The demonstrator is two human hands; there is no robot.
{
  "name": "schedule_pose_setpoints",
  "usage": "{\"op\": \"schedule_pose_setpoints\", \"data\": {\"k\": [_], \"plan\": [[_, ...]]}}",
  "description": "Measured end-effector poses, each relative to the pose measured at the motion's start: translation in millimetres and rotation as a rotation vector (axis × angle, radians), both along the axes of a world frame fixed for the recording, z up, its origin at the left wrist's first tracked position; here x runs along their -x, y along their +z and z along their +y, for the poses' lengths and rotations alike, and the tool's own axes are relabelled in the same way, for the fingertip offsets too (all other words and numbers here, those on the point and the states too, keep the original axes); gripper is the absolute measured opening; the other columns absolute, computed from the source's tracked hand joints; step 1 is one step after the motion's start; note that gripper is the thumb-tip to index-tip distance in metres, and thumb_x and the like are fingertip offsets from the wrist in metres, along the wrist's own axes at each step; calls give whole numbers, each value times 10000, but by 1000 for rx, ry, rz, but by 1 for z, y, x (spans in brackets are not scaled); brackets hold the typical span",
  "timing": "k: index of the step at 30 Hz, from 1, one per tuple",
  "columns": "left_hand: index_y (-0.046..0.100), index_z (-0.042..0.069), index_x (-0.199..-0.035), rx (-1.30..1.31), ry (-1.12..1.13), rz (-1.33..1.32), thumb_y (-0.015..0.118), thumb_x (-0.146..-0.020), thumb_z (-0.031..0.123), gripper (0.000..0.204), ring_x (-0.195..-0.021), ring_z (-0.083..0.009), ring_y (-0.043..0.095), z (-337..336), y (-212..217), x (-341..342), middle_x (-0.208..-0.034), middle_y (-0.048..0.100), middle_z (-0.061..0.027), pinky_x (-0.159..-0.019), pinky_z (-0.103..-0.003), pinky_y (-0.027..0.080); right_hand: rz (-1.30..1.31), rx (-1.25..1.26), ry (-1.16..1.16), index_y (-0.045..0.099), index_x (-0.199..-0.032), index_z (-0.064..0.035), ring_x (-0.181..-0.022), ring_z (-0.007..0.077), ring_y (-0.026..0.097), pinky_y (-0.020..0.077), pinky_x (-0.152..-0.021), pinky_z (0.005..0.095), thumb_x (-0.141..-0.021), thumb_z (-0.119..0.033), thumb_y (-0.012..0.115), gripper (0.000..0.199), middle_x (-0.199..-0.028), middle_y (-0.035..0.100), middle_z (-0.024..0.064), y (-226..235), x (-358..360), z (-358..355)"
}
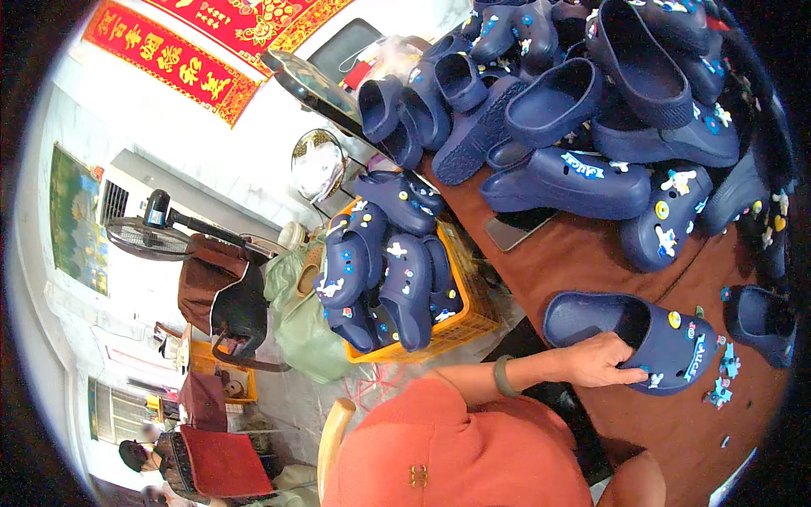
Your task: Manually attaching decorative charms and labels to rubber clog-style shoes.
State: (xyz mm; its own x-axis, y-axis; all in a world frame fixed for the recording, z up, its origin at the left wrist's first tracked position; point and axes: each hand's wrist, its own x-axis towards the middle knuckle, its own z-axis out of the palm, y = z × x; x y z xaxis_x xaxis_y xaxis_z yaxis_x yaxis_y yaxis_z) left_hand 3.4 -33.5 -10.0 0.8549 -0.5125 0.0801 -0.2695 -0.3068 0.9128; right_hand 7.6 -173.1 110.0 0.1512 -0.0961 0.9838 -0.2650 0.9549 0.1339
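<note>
At the bottom of the frame an orange cap (pixel 460 452) fills the near foreground, with the curved wooden top of a chair back (pixel 332 435) just to its left. From behind the cap a bare forearm with a grey-green wristband (pixel 504 376) runs toward the lower right, ending in a hand (pixel 601 359) whose fingers are curled over the side of a navy blue clog (pixel 634 340), gripping it at the edge of its opening; which of the person's hands this is cannot be told, and the other hand does not show. The clog lies on its side on a brown table (pixel 583 258) at the lower right of the frame, its toe studded with small coloured charms. Loose charms (pixel 725 378) lie scattered on the tabletop just right of it, and another navy clog (pixel 764 325) sits near the right edge. Left of the table, around the frame's centre, an orange plastic crate (pixel 469 317) stands heaped with more decorated navy clogs (pixel 384 266). Above the held clog, a dark phone (pixel 517 226) lies flat on the table. Beyond it, across the upper right, a large pile of navy clogs (pixel 583 110) covers the table's far end. Farthest off, at mid left, a standing fan (pixel 144 232) is set before a white wall, and red banners (pixel 173 59) hang in the upper left.
</note>
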Motion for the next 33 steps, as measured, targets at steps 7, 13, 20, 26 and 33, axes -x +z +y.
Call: {"op": "schedule_pose_setpoints", "data": {"k": [7, 13, 20, 26, 33], "plan": [[479, -39, -560, -64, -10, -7, 628, -885, 370, 543, -476, -373, 481, 0, -6, 1, -551, 425, -244, -484, -441, 355, -29, -9, -13, 539, -752, -49, -475, 69, 422, 298, -431, 231, -879, -117, 609, 160, -640, 460, -31, -4, -5, 1], [488, -38, -576, 21, -26, -25, 628, -887, 349, 516, -482, -378, 486, -1, -10, 0, -556, 445, -243, -484, -445, 354, -45, 0, -6, 540, -753, -48, -475, 68, 423, 297, -430, 230, -880, -122, 610, 163, -638, 462, -31, -9, -10, 3], [487, -34, -567, 79, -16, -48, 634, -883, 344, 514, -478, -376, 488, 1, -9, -1, -543, 435, -243, -481, -448, 353, -66, 23, -6, 542, -754, -47, -474, 67, 424, 295, -429, 228, -882, -128, 610, 167, -637, 466, -32, -13, -16, 3], [489, -27, -566, 26, -17, -52, 631, -885, 341, 507, -458, -368, 471, 2, -14, -3, -533, 440, -234, -467, -446, 344, -79, 41, -4, 543, -754, -46, -474, 65, 425, 293, -427, 226, -884, -134, 611, 170, -635, 468, -32, -14, -22, 4], [496, -27, -570, 77, -11, -45, 633, -885, 341, 503, -449, -362, 458, -1, -11, 2, -531, 436, -233, -459, -437, 335, -124, 48, 3, 544, -755, -44, -473, 64, 426, 292, -426, 225, -885, -140, 611, 175, -633, 472, -33, -13, -20, 2]]}}
